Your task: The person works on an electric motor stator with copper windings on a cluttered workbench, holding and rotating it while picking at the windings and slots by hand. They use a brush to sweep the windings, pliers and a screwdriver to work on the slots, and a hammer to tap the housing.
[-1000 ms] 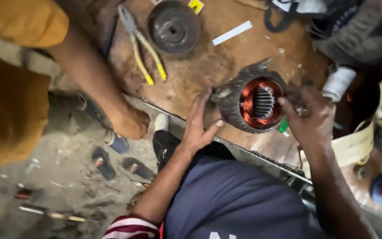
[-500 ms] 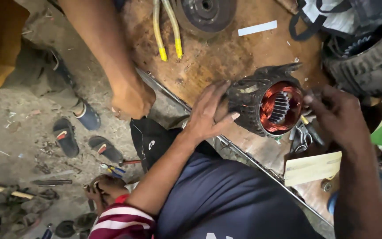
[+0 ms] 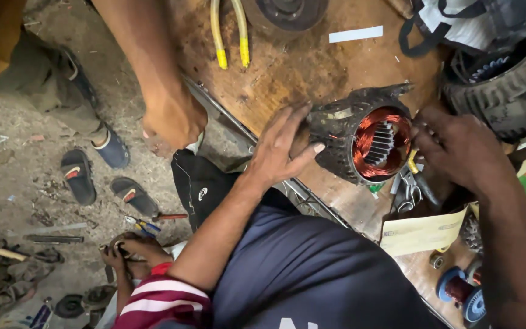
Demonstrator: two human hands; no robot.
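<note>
From the head view, there is one motor shell [image 3: 360, 141], dark outside with shiny copper wire inside. It lies on its side near the front edge of a brown wooden table [image 3: 293, 79]. The left hand [image 3: 281, 152] is flat against the shell's left side, fingers spread wide and pressing on it. The right hand [image 3: 458, 149] is at the shell's right rim, fingers bent together; I cannot tell if they pinch anything.

I count two more people's hands. One fist [image 3: 175, 119] of a person in orange rests on the table edge, left of the shell. A person in a striped sleeve [image 3: 159, 298] works low down on the dirt floor [image 3: 25, 201].

Two sandals [image 3: 101, 186] lie on that floor, far left of the shell. One pair of yellow-handled pliers [image 3: 229, 36] lies above the shell, one white strip [image 3: 355, 34] too. One big dark motor case [image 3: 506, 91] sits right of the shell, and one yellow paper [image 3: 421, 231] lies below it.
</note>
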